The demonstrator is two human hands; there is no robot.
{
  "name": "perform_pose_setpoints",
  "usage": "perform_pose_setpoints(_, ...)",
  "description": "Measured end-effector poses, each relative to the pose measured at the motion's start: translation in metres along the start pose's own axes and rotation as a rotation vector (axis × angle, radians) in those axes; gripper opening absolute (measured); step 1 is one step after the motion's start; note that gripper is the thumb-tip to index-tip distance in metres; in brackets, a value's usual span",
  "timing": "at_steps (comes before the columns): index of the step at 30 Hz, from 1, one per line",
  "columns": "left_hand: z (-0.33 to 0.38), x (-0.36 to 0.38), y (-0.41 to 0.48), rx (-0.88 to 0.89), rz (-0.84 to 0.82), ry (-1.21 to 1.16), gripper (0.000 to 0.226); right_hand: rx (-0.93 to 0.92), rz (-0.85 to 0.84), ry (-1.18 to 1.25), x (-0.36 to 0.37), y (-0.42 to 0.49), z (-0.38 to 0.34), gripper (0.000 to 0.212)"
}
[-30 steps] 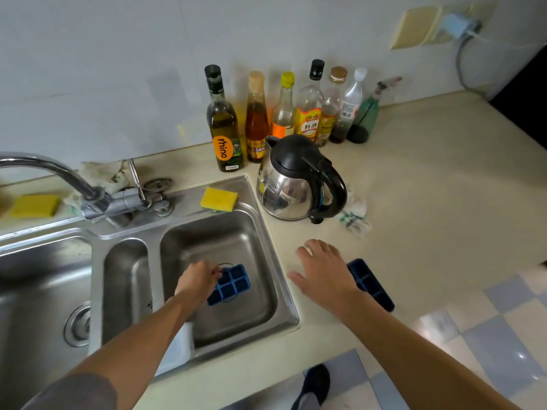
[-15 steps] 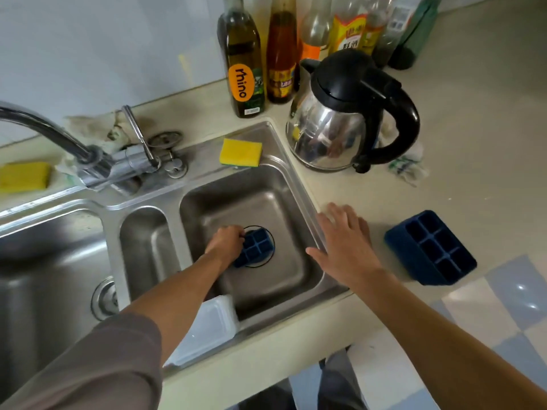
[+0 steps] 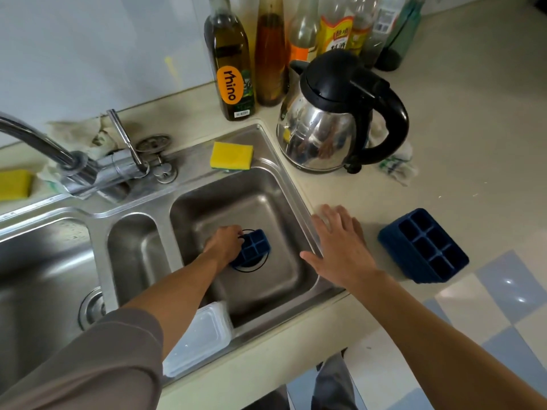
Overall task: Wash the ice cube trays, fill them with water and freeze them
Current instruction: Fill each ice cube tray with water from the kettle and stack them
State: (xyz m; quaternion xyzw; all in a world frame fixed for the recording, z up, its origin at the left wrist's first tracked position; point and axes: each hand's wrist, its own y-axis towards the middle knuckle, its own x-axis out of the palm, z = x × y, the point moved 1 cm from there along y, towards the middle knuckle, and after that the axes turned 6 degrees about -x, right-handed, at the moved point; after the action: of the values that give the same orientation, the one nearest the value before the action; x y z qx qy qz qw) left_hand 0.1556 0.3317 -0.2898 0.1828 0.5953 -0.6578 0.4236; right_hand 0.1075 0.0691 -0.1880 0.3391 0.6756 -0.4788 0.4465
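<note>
My left hand (image 3: 225,244) is down in the right basin of the sink (image 3: 299,196), fingers curled over the near end of one tray (image 3: 256,247), which sits on the drain (image 3: 251,269). My right hand (image 3: 340,247) lies spread and flat, holding nothing, on the surface (image 3: 473,143) right at the sink's right rim. The second tray (image 3: 423,247) sits apart from that hand, near the front edge of the surface, and looks tilted with its cells open toward me.

I judge both trays light and somewhat flexible, probably silicone or soft plastic. Once wet they will be slippery, and once filled they may sag and spill. I would take hold across a short end or by both long walls, with the thumb on the rim and not in a cell, and carry a full one level with two hands.

The basin walls are steep, so the tray must lift straight up before it moves sideways. The tap (image 3: 38,134) points left, away from this basin, so it would have to swing over. A white box (image 3: 201,338) leans at the basin's front and narrows the room there. The sponge (image 3: 231,155) rests on the back rim within reach. The kettle (image 3: 334,119) crowds the sink's back right corner. The open stretch is on the right of the surface.
</note>
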Motion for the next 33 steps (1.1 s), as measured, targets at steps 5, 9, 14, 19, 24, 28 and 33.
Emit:
perform_pose_setpoints(5, 0.001, -0.019, -0.022, -0.020, 0.079, -0.170, 0.025, -0.025, -0.040, 0.153, -0.014, -0.003, 0.004, 0.090)
perform_pose_setpoints(9, 0.001, -0.035, -0.047, -0.050, 0.139, -0.404, 0.021, 0.118, 0.138, 0.702, -0.052, -0.010, 0.015, 0.080)
perform_pose_setpoints(14, 0.009, -0.049, -0.084, -0.131, 0.231, -0.629, 0.024, 0.295, 0.893, 1.009, -0.124, -0.016, 0.048, 0.033)
perform_pose_setpoints(19, 0.030, -0.059, -0.120, -0.155, 0.222, -0.997, 0.022, 0.252, 0.895, 1.070, -0.170, 0.019, 0.089, 0.038)
perform_pose_setpoints(24, 0.057, -0.064, -0.159, -0.142, 0.232, -1.182, 0.021, 0.088, 0.575, 1.166, -0.178, 0.054, 0.099, 0.056)
perform_pose_setpoints(28, 0.067, -0.055, -0.181, -0.154, 0.202, -1.292, 0.020, 0.021, 0.506, 1.183, -0.174, 0.064, 0.103, 0.068)
perform_pose_setpoints(33, 0.066, -0.048, -0.198, -0.158, 0.203, -1.304, 0.019, 0.043, 0.497, 1.169, -0.172, 0.058, 0.096, 0.073)
